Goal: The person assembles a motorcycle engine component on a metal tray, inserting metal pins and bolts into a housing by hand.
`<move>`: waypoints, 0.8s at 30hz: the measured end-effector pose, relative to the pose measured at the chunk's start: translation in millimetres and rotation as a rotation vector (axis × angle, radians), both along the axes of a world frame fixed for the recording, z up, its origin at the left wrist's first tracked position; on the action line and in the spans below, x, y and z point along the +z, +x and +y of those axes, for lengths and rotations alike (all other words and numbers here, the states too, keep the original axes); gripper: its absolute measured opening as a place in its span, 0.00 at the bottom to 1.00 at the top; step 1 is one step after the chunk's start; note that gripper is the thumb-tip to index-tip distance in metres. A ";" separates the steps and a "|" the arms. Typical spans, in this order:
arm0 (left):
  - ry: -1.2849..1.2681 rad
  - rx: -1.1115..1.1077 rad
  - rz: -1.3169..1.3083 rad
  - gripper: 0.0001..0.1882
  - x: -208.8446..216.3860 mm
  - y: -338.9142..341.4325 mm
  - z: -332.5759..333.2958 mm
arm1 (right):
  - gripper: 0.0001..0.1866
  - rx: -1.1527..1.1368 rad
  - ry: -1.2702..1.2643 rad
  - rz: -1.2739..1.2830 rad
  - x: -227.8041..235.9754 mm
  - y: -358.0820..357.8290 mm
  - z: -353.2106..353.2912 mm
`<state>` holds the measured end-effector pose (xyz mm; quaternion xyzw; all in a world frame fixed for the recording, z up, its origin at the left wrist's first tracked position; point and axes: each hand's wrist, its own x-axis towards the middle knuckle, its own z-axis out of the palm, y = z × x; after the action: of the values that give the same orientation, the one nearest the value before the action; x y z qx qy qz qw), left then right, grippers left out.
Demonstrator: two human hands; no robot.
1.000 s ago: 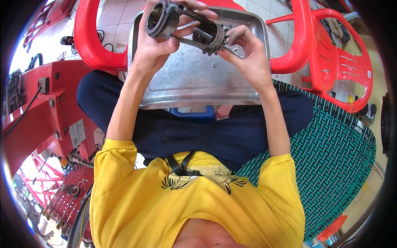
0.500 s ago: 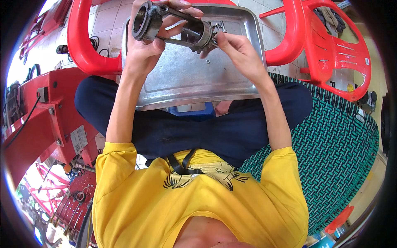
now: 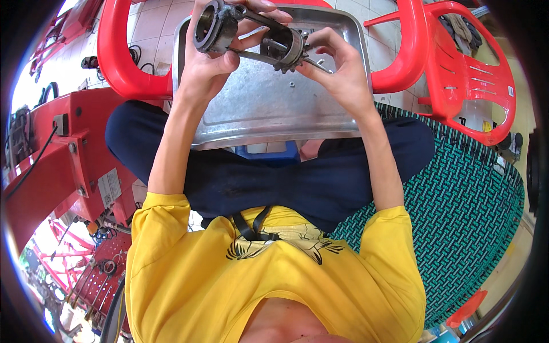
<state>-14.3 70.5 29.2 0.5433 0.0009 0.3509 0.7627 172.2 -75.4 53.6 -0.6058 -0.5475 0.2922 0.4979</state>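
In both hands, over the metal tray (image 3: 251, 108), I have a dark, greasy metal cage part (image 3: 243, 35): two ring-shaped ends joined by long rods, the right end toothed. My left hand (image 3: 209, 71) is wrapped around its left ring, thumb below and fingers behind. At the toothed end, my right hand (image 3: 343, 71) has its thumb against the rim and its index finger curled above. A thin rod or bolt (image 3: 320, 66) sticks out between that thumb and finger; its far end is hidden. Below the part, a small nut (image 3: 292, 84) lies on the tray.
Red plastic chair arms (image 3: 394, 80) flank the tray, and another red chair (image 3: 474, 74) stands at right. Red machinery (image 3: 46, 154) is close on my left. A green woven seat (image 3: 446, 217) lies at my right. A blue object (image 3: 269, 154) shows below the tray.
The cage part has shifted slightly right and down with my left hand. My right thumb and index finger have spread wider at the toothed end, and the thin rod now shows between them.
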 end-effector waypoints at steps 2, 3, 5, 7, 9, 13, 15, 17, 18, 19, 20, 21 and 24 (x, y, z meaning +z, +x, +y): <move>0.004 -0.009 0.023 0.47 1.6 -3.2 0.5 | 0.12 0.022 -0.085 0.121 2.0 0.0 0.6; 0.007 -0.014 0.032 0.47 2.7 -3.4 1.0 | 0.12 0.071 -0.181 0.212 0.1 2.9 -1.5; 0.006 -0.018 0.028 0.47 2.6 -2.5 2.0 | 0.15 0.213 -0.255 0.331 -3.4 6.0 -3.0; 0.011 -0.016 0.020 0.46 2.6 -2.3 2.7 | 0.15 0.070 -0.096 0.100 -0.6 1.7 -2.8; 0.019 -0.017 0.000 0.46 2.2 -0.9 2.3 | 0.15 -0.021 -0.034 0.066 3.8 -4.2 -0.6; -0.001 -0.002 -0.023 0.46 0.8 -3.9 2.5 | 0.14 0.118 -0.176 0.272 -1.1 2.3 -2.2; -0.007 -0.013 -0.016 0.46 -0.1 -3.5 2.6 | 0.16 0.196 -0.187 0.216 -4.7 6.5 -2.8; 0.010 -0.011 -0.006 0.47 3.1 -1.9 2.0 | 0.13 0.042 -0.042 0.086 -2.8 2.8 -0.8; 0.018 -0.012 -0.002 0.47 4.0 -1.2 1.3 | 0.13 0.004 -0.021 0.109 -1.1 -0.6 -0.5; -0.001 -0.004 0.007 0.47 3.6 -2.3 0.1 | 0.12 -0.032 0.001 0.134 0.0 -4.4 0.5; -0.017 0.004 0.013 0.47 4.8 -3.7 -0.4 | 0.12 -0.026 -0.025 0.245 2.4 -7.9 1.3; -0.033 0.013 0.020 0.48 5.5 -4.4 -0.4 | 0.11 -0.019 -0.051 0.355 3.9 -9.2 1.5; 0.007 -0.018 -0.023 0.46 0.1 -1.7 2.3 | 0.13 0.220 -0.180 0.116 -0.1 8.4 -3.2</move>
<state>-16.0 72.8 29.3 0.5419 -0.0139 0.3500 0.7640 180.6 -78.6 53.5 -0.5664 -0.5525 0.4276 0.4372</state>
